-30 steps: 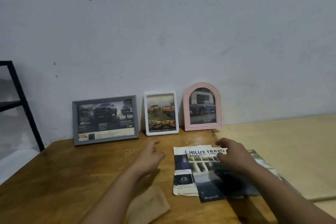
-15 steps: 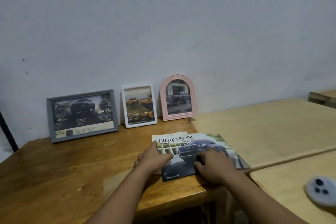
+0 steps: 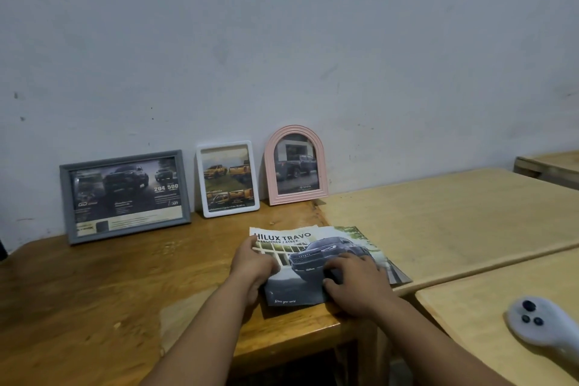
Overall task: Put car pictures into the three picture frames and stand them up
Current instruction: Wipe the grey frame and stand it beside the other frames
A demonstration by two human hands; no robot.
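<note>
Three frames stand upright against the wall, each with a car picture inside: a wide grey frame [image 3: 125, 196] at the left, a white frame [image 3: 227, 178] in the middle and an arched pink frame [image 3: 295, 165] at the right. In front of them a stack of car brochures [image 3: 316, 254] lies flat on the dark wooden table [image 3: 94, 291]. My left hand [image 3: 252, 263] holds the stack's left edge. My right hand [image 3: 355, 280] presses on the cover with curled fingers.
A lighter wooden table [image 3: 454, 222] adjoins on the right, with another light table [image 3: 470, 316] nearer me. A white controller [image 3: 542, 324] lies on that nearer table. The dark table's front edge runs just below the brochures.
The loose brochures were gathered into one stack and pulled toward me. My left hand moved from the bare table onto the stack's left edge. The view swung right, revealing the controller.
</note>
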